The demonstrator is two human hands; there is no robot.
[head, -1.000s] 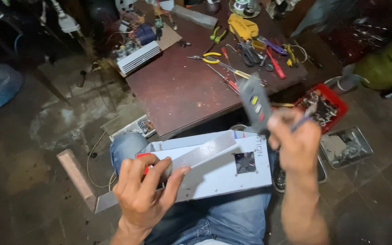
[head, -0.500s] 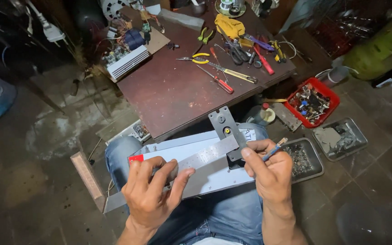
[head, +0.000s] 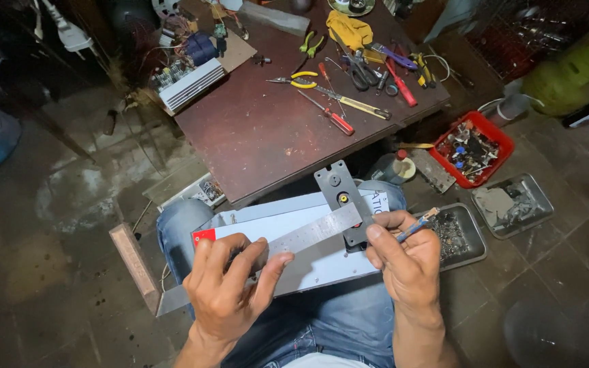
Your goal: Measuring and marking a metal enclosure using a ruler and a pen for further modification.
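Steel ruler (head: 294,242) lies slantwise across a white panel (head: 322,262) resting on the person's denim lap, pinned flat by the left hand (head: 230,289), its fingers pressed down on the blade so it cannot slide. The right hand (head: 407,262) pinches a dark grey plate (head: 341,194) against the ruler's far end (a blue pen (head: 414,228) is tucked between the same fingers), apparently lining it up on the edge. Beyond, a metal tray (head: 468,235) and red bin (head: 475,150) sit on the floor; further off, a brown table (head: 260,136) carries a red screwdriver (head: 332,116) and pliers (head: 305,80).
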